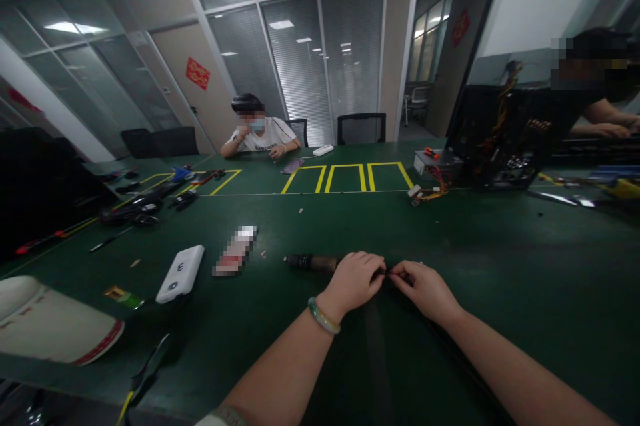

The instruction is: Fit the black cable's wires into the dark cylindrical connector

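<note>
A dark cylindrical tool (pixel 320 263) with a black ribbed end and a brownish body lies on the green table (pixel 260 326), its tip pointing left. My left hand (pixel 356 277), with a green and white bangle at the wrist, is closed round the right part of this tool. Just to the right, my right hand (pixel 423 286) is closed in a pinch, its fingertips close to my left fingertips. Something small and dark sits between the fingertips, too small to make out. A dark cable runs from below my right hand toward the lower right edge.
On the left are a white power bank (pixel 181 274), a blurred phone-like object (pixel 236 251), a green packet (pixel 124 297) and a large paper cup (pixel 55 321). Across the table sits a person (pixel 265 136). At the right, another person's hands (pixel 607 129) are beyond an open computer case (pixel 505 139).
</note>
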A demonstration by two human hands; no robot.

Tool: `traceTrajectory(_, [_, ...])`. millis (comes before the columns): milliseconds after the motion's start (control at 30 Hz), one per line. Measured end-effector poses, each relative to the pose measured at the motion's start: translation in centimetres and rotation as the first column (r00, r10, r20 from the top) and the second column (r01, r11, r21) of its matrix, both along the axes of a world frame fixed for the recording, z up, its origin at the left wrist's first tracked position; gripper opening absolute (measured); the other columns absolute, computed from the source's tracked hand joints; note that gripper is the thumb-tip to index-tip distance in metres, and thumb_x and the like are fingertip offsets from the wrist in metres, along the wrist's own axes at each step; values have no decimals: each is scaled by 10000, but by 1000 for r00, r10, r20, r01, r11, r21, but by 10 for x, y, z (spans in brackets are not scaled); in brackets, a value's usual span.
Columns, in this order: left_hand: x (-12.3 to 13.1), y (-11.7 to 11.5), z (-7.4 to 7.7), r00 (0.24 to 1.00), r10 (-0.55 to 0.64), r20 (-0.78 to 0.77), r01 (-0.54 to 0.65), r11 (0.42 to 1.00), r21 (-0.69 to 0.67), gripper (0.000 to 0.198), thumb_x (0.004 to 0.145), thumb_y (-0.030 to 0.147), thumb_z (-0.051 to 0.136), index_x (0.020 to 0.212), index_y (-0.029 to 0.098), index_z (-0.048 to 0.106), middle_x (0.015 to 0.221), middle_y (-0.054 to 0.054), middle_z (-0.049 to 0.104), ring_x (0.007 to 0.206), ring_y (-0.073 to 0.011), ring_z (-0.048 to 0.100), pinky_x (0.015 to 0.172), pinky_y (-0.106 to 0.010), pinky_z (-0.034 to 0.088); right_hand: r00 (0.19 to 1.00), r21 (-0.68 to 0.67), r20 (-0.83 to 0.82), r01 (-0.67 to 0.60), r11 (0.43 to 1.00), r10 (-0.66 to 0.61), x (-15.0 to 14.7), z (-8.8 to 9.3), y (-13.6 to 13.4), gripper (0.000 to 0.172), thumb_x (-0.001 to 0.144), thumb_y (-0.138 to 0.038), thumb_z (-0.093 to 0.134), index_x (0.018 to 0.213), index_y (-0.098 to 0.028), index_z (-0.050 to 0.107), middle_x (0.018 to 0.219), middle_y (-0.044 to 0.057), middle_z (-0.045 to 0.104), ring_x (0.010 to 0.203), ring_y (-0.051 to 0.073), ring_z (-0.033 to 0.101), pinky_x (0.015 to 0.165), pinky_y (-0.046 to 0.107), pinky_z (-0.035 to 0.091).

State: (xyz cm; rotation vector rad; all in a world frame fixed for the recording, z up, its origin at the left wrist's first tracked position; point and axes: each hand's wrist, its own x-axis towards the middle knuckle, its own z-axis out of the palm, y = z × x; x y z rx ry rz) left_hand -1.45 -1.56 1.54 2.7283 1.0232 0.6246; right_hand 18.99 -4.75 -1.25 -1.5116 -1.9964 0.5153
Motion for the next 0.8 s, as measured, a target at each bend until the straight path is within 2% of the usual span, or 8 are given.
traceTrajectory(233, [2, 0, 0, 1000, 31, 1, -31, 1000, 2, 245, 872, 207, 602, 1113, 214, 554, 1100, -40, 644, 1044, -213, 582, 923, -373, 449, 1000, 18, -6, 3, 1000, -3, -1, -3, 1, 96, 893, -313, 574, 880, -252, 647, 810, -16, 661, 763, 180, 602, 697, 297, 432])
traceTrajectory(400, [3, 1, -4, 1000, 16, 19, -16, 1000, -3, 151, 872, 183, 590, 1018, 215, 574, 1140, -38, 635, 1058, -213, 573, 928, -376, 446, 999, 27, -16, 34, 999, -34, -2, -1, 1, 76, 879, -280, 589, 867, -250, 658, 798, -17, 669, 749, 178, 604, 719, 293, 434])
traceTrajectory(600, [2, 4, -10, 999, 22, 46, -21, 1000, -21, 141, 884, 175, 558, 1010, 234, 581, 1140, -17, 633, 1055, -202, 576, 929, -370, 440, 998, 46, 2, 59, 997, -59, -4, 2, -1, 50, 871, -255, 615, 871, -253, 665, 803, -26, 678, 776, 178, 611, 790, 302, 428])
traceTrajectory(733, [2, 5, -11, 998, 22, 52, -21, 1000, -21, 255, 857, 183, 591, 1098, 260, 560, 1153, 0, 626, 1063, -200, 573, 946, -376, 436, 997, 47, 25, 69, 997, -70, -5, 2, -1, 42, 873, -264, 620, 868, -251, 660, 800, -24, 676, 785, 183, 613, 814, 310, 428])
traceTrajectory(800, [1, 5, -11, 999, 22, 46, -21, 1000, -20, 249, 851, 172, 586, 1082, 260, 561, 1163, 4, 623, 1069, -200, 571, 949, -377, 436, 997, 47, 29, 67, 997, -68, -5, 2, -2, 37, 874, -257, 624, 869, -249, 660, 804, -28, 676, 784, 179, 613, 828, 310, 427])
